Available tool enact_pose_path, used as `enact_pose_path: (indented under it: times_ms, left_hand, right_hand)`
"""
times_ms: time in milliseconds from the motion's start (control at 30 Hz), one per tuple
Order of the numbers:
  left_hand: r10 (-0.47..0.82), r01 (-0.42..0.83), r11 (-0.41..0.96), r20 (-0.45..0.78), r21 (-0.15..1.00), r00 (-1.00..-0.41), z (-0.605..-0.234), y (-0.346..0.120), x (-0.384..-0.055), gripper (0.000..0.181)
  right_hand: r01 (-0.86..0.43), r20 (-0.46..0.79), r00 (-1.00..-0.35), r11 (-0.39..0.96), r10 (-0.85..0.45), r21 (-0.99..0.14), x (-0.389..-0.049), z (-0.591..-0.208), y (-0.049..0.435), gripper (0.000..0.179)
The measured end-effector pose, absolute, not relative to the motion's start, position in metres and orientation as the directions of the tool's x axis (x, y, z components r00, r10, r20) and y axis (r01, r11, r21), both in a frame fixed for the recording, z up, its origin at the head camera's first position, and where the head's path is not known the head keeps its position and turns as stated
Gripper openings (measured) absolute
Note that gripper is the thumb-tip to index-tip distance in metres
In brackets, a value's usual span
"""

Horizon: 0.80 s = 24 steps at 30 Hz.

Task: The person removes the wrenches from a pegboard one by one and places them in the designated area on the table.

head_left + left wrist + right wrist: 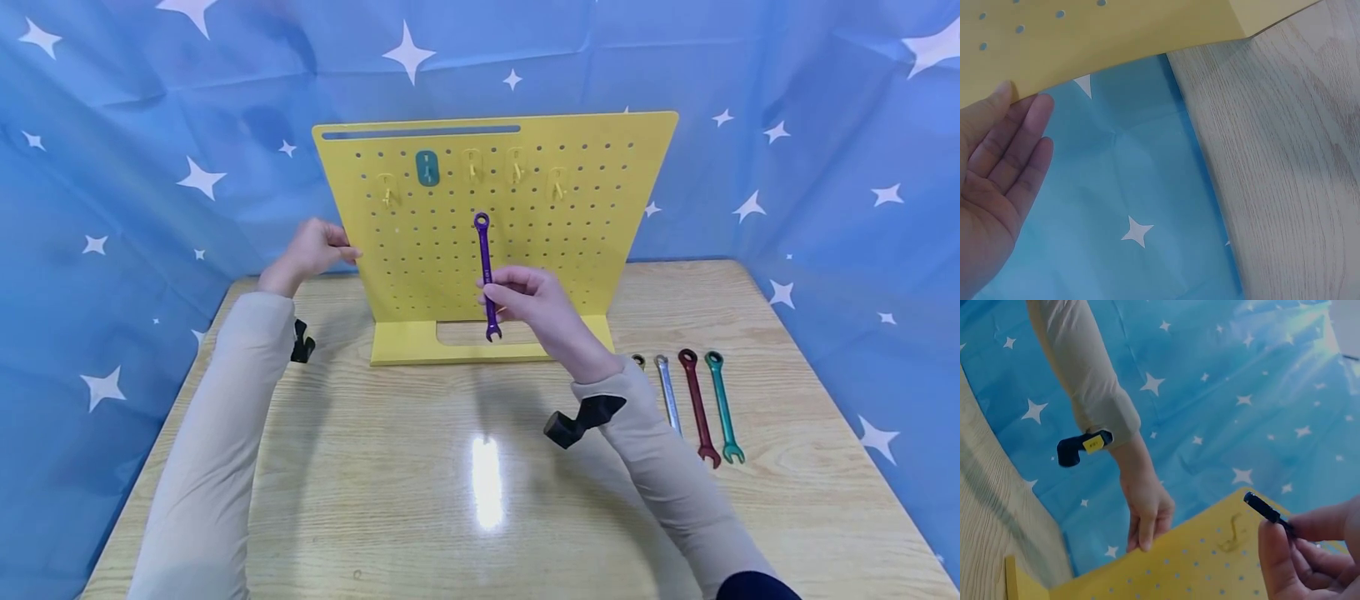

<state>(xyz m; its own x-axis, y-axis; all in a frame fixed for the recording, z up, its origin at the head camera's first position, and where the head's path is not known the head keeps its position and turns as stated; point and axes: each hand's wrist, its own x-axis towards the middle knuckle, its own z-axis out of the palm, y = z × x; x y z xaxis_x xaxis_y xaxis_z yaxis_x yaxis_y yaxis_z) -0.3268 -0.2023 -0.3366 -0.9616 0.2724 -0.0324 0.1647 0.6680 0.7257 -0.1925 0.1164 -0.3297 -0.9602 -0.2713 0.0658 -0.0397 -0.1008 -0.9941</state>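
My right hand [542,312] pinches a purple combination wrench [485,254] by its lower half, between thumb and fingers. The wrench stands nearly upright in front of a yellow pegboard [639,137], ring end up and open end down. In the right wrist view the same wrench [1265,509] shows end-on and dark. At the board's left edge, my left hand [311,248] holds on with the thumb on the front face and the fingers behind. Several yellow hooks and one teal hook [427,169] sit on the upper part of the board.
To the right on the wooden table [390,467] lie a silver wrench [667,392], a dark red wrench [697,404] and a green wrench [723,408]. Another wrench [638,361] is mostly hidden by my right sleeve. A blue star-printed cloth [262,83] hangs behind the board.
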Motion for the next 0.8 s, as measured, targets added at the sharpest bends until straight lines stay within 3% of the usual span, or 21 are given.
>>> enact_pose_path:
  times_ms: [400, 800]
  left_hand:
    - [0.268, 0.160, 0.667, -0.034, 0.728, -0.963, -0.335, -0.201, -0.326, 0.020]
    - [0.269, 0.170, 0.677, -0.026, 0.716, -0.963, -0.336, -0.202, -0.327, 0.020]
  right_hand:
    - [-0.021, 0.019, -0.974, 0.007, -0.224, -1.000, -0.183, -0.347, 0.155, 0.008]
    - [0.019, -0.023, -0.989, 0.033, -0.149, -0.999, -0.169, -0.364, 0.196, 0.007]
